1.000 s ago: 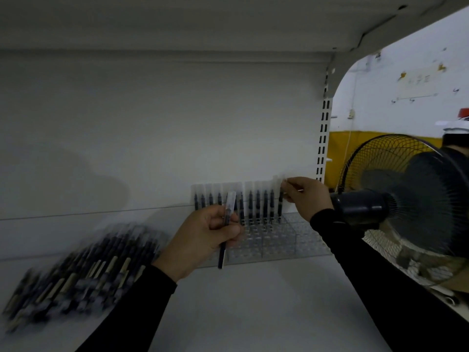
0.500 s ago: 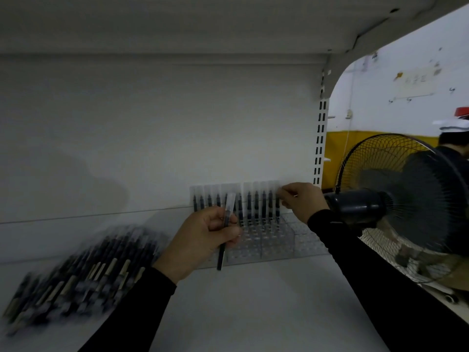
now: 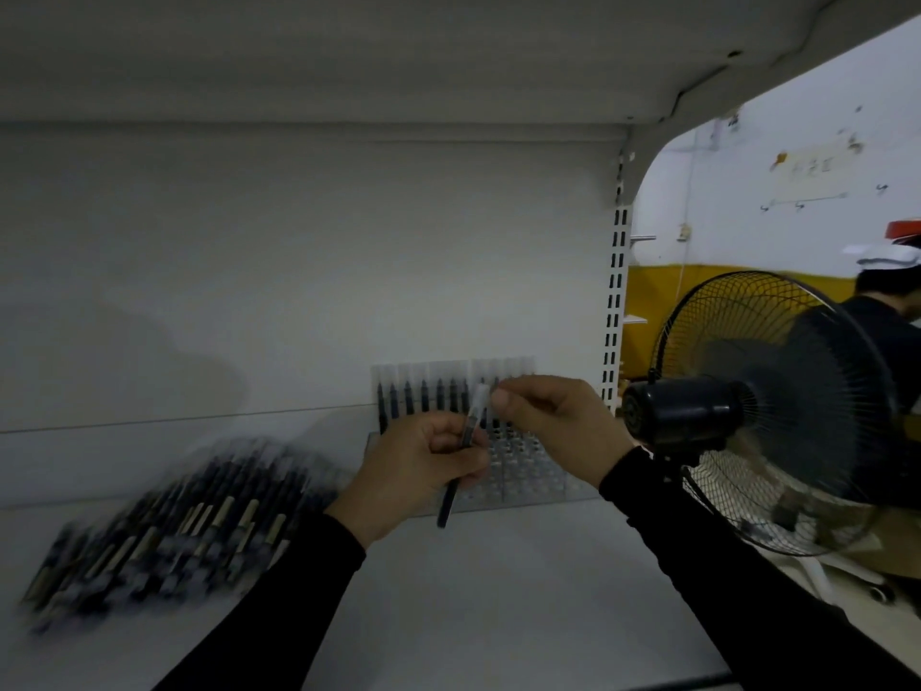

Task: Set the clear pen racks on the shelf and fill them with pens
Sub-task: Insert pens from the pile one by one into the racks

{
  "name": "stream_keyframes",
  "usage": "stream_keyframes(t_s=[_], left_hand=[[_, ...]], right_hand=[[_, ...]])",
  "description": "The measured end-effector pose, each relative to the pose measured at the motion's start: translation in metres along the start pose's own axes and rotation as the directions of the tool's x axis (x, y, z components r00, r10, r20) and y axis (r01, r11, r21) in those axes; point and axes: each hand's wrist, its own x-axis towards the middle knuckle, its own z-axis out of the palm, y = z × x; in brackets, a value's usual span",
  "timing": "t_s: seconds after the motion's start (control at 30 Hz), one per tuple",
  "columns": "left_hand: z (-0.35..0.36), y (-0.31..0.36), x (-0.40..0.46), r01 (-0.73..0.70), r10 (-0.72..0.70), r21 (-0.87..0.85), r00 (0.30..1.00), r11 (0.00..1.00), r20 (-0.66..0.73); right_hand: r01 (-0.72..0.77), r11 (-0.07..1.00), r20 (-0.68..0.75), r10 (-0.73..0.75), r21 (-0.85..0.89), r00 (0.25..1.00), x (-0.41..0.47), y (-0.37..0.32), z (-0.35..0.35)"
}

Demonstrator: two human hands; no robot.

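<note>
- left hand (image 3: 418,466) grips a pen (image 3: 461,453) mid-barrel; right hand (image 3: 553,421) pinches its clear cap end at 12 o'clock.
- rack (image 3: 518,471) sits on the shelf (image 3: 498,591) against the back wall, back row filled, front cells bare.
- risk: a bad handover drops the pen, or a sleeve topples standing pens.
- loose pile (image 3: 164,541) at 8 o'clock could roll off.
</note>
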Motion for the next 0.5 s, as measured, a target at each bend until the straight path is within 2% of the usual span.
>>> stream_keyframes(t_s=[0.1,0.17,0.2,0.27,0.33,0.4,0.43,0.5], left_hand=[[0.009,0.005,-0.001,-0.007,0.007,0.004,0.998,1.000,0.062],[0.015,0.009,-0.001,-0.005,0.005,0.005,0.998,1.000,0.069],[0.017,0.010,0.000,-0.017,0.014,0.047,0.998,0.999,0.056],[0.017,0.007,0.004,-0.053,0.052,0.236,0.999,0.970,0.011],[0.013,0.002,0.006,-0.081,0.098,0.439,0.995,0.895,-0.016],[0.007,-0.004,0.005,-0.152,0.170,0.625,0.985,0.765,0.031],[0.006,-0.007,0.005,-0.174,0.170,0.710,0.982,0.683,0.078],[0.005,-0.015,0.004,-0.152,0.068,0.838,0.988,0.524,0.137]], right_hand=[[0.017,0.995,0.076,-0.025,0.100,0.997,-0.005,0.001,0.000],[-0.004,0.974,0.064,-0.011,0.225,0.998,-0.007,0.003,-0.003],[-0.018,0.958,0.045,0.006,0.286,0.999,-0.008,0.003,-0.006],[-0.037,0.922,-0.019,0.048,0.385,0.999,-0.007,0.002,-0.012],[-0.058,0.888,-0.103,0.117,0.456,0.988,-0.004,0.001,-0.024],[-0.057,0.884,-0.186,0.160,0.464,0.969,0.001,0.003,-0.038],[-0.049,0.896,-0.230,0.166,0.441,0.959,0.004,0.006,-0.045],[-0.026,0.933,-0.324,0.151,0.358,0.934,0.010,0.013,-0.055]])
